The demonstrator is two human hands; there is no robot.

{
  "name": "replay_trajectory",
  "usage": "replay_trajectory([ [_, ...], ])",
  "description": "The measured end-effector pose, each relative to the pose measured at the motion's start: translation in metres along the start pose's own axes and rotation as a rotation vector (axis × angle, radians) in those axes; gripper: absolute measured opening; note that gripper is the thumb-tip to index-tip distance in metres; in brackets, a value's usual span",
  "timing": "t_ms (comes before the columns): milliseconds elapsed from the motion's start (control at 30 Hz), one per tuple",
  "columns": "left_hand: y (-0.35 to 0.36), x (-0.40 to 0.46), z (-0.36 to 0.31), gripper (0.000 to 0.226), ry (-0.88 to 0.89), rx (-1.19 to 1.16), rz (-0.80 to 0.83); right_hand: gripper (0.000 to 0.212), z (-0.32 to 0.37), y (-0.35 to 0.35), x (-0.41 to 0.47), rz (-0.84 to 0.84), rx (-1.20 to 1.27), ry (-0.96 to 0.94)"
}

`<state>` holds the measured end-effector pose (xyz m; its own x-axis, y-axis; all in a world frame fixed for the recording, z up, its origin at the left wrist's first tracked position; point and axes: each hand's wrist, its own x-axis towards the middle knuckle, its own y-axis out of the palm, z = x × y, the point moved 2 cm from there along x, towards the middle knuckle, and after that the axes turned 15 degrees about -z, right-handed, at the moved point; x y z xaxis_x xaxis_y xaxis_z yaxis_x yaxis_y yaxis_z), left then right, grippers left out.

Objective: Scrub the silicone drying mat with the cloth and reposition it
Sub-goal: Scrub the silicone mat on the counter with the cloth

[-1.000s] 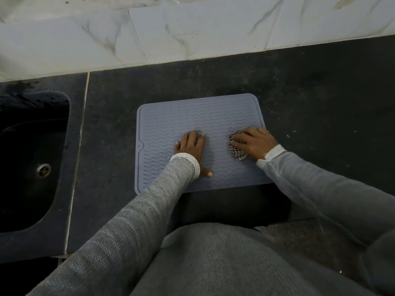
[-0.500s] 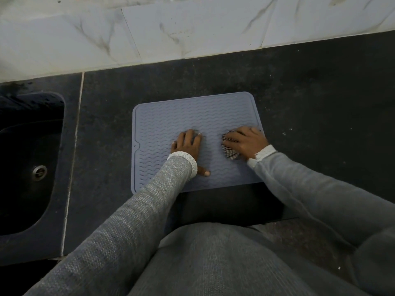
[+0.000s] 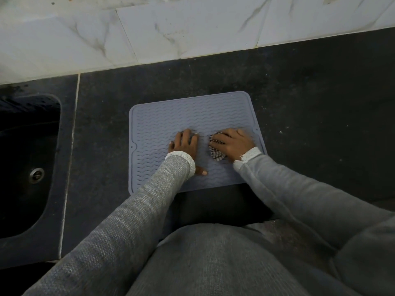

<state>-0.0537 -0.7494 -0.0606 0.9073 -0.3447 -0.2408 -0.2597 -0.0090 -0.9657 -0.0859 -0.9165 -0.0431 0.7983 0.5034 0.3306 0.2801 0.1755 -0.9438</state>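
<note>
Two hands on the mat (image 3: 162, 122): left hand (image 3: 184, 144) flat, right hand (image 3: 234, 144) grip bunching cloth (image 3: 215, 153) underneath.

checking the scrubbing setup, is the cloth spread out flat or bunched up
Bunched up. The checked cloth shows only as a small wad under the right hand, which grips it on the mat.

Head view. A grey-blue silicone drying mat (image 3: 171, 118) with wavy ridges lies flat on a dark stone countertop (image 3: 310, 99). The left hand (image 3: 184, 144) presses flat on the mat, thumb spread. The right hand (image 3: 234, 144) holds a bunched checked cloth (image 3: 215, 151) against the mat. A black sink (image 3: 25, 159) with drain (image 3: 36, 175) lies at left; white marble tiles (image 3: 171, 28) behind.
</note>
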Motion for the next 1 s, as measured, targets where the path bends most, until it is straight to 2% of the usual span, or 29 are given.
replay_trajectory([
  [200, 0.0, 0.0, 0.0, 0.128, 0.0, -0.032, -0.021, 0.054, -0.052, -0.024, -0.038, 0.062, -0.095, 0.026],
  [333, 0.001, 0.0, -0.001, 0.128, -0.001, -0.016, -0.024, 0.054, -0.044, -0.022, -0.025, -0.005, -0.052, 0.096],
  [467, 0.001, 0.001, 0.0, 0.128, -0.001, -0.013, -0.015, 0.05, -0.025, -0.012, -0.006, 0.011, 0.002, 0.08],
  [767, -0.001, 0.0, -0.002, 0.127, -0.004, -0.014, -0.022, 0.051, -0.076, -0.032, -0.059, -0.037, -0.078, 0.035],
  [933, -0.001, 0.001, -0.002, 0.127, -0.004, -0.004, -0.007, 0.054, -0.06, -0.034, -0.031, -0.111, -0.002, 0.108],
  [1000, -0.001, 0.001, -0.001, 0.127, -0.001, -0.004, -0.016, 0.051, -0.04, -0.026, -0.015, -0.098, 0.028, 0.07],
])
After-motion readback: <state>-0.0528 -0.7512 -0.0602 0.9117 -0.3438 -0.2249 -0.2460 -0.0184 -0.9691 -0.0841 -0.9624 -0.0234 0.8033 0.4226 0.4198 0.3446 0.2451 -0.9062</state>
